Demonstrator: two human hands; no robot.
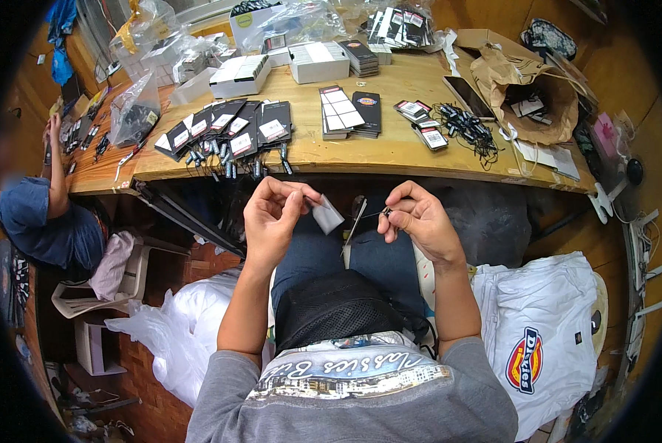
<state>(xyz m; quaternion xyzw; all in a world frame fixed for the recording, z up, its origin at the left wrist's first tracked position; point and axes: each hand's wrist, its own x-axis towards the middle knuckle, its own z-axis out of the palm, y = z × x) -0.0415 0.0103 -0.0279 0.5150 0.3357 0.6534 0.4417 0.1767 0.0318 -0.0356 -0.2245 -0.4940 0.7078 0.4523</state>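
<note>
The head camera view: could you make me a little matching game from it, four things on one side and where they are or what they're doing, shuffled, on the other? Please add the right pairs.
Things:
1. Brown paper bag
2. White shirt
3. Left hand
4. Right hand

Place or state:
A. In the lower right of the picture, below the tabletop
B. Pinching a small dark piece
C. Open, with black-and-white cards inside
D. Holding a small pale slip

Right pairs: 1-C, 2-A, 3-D, 4-B
</note>
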